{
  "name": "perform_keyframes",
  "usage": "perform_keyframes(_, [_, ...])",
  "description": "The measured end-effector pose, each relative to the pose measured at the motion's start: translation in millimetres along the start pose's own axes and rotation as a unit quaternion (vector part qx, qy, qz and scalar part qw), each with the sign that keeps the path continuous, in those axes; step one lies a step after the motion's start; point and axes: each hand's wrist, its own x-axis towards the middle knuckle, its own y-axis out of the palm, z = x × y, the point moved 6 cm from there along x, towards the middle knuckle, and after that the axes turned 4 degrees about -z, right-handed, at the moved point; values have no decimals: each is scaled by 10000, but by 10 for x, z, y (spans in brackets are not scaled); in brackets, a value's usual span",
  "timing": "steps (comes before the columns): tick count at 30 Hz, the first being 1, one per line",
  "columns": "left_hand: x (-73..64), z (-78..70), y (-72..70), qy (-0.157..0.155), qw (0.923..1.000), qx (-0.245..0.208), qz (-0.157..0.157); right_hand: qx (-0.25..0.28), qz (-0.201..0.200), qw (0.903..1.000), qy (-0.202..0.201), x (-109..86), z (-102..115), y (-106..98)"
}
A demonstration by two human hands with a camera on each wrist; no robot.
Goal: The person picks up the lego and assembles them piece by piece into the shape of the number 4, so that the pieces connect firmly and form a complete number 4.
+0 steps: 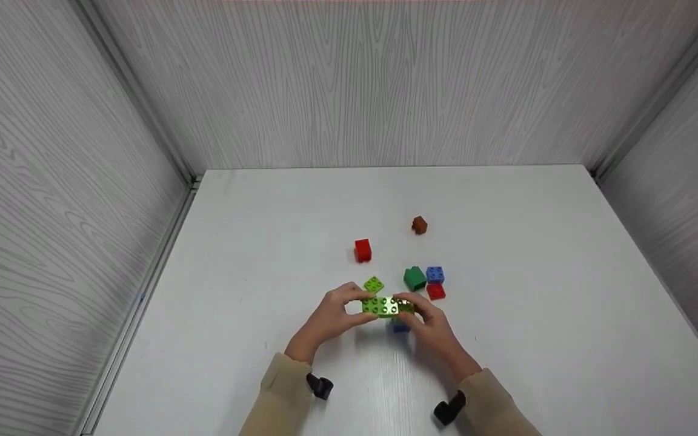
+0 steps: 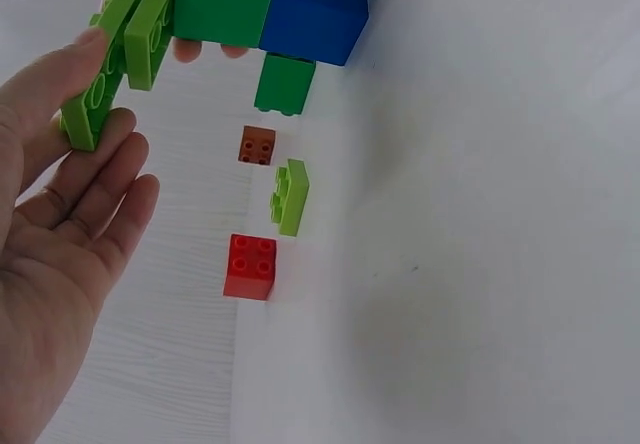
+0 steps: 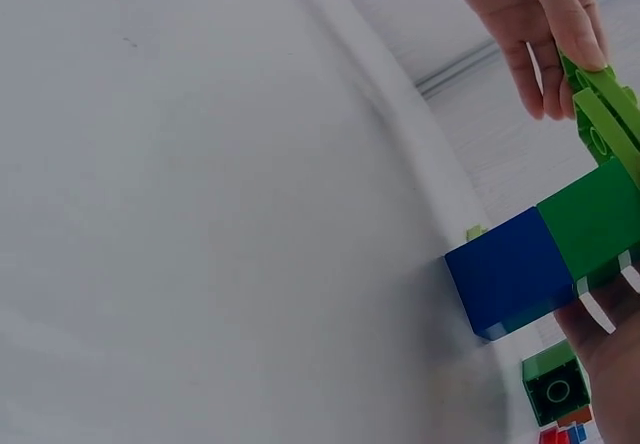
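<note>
Over the table, my left hand point(image 1: 332, 316) pinches the left end of a long lime-green toy brick plate point(image 1: 379, 307) between thumb and fingers. My right hand point(image 1: 432, 326) grips the right end of the same assembly. Below that plate, in the left wrist view, come a second lime-green plate point(image 2: 150, 36), a green brick point(image 2: 225, 6) and a blue brick point(image 2: 315, 14), joined in a stack. A narrow gap shows between the two plates near the left hand. Fingers of the right hand are partly hidden behind the stack.
Beyond the hands lie a small lime-green plate point(image 1: 374, 284), a red brick point(image 1: 362, 250) and a brown brick point(image 1: 420, 225). A loose green brick point(image 1: 414, 278), a blue brick point(image 1: 435, 274) and a flat red piece point(image 1: 436, 292) sit close together. Grey wood-grain panels point(image 1: 349, 85) surround the white table point(image 1: 252, 242).
</note>
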Motion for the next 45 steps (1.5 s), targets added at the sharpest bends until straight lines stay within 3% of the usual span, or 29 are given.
perform_keyframes(10, [-25, -22, 3, -278, 9996, 40, -53, -186, 22, 9959, -883, -24, 82, 44])
perform_keyframes(20, [-29, -43, 26, -311, 9993, 75, -175, -410, 27, 9966, -717, -25, 83, 67])
perform_keyframes(32, [-16, -113, 141, 558, 9943, 249, -872, -427, 12, 9972, -610, -14, 66, 42])
perform_keyframes(45, [2, -134, 153, 734, 9931, 250, -879, -270, 144, 9960, -836, -28, 58, 29])
